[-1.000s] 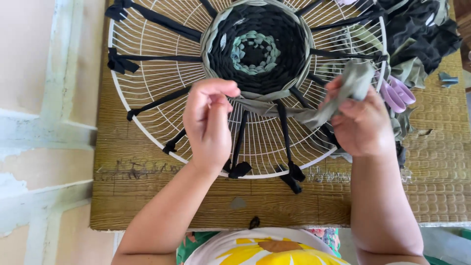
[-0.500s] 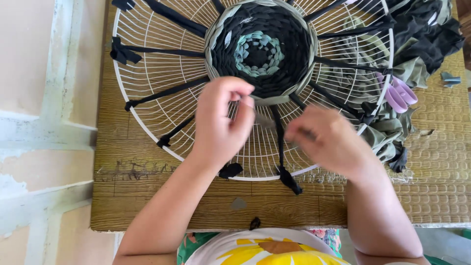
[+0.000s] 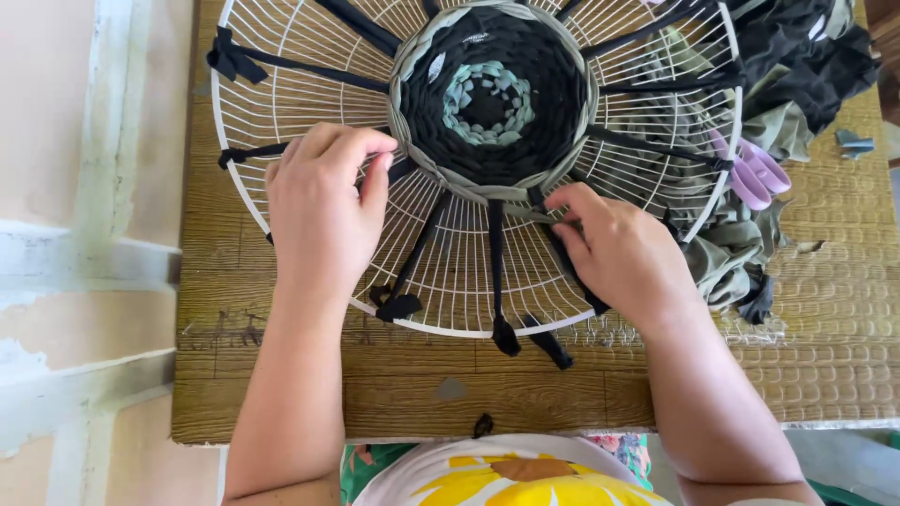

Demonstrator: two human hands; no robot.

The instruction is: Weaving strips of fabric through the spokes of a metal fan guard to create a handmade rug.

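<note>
**Two hands at a woven fan guard**

Both forearms rise from the bottom edge. The left hand (image 3: 323,211), left of centre, curls knuckles-up on the white wire fan guard (image 3: 281,94); its fingertips are hidden, so its grip cannot be told. The right hand (image 3: 619,248), right of centre, pinches an olive fabric strip (image 3: 525,214) at the rim of the round dark weave (image 3: 492,98). Purple scissors (image 3: 755,173) lie half-hidden at the upper right among heaped cloth (image 3: 797,66)
</note>
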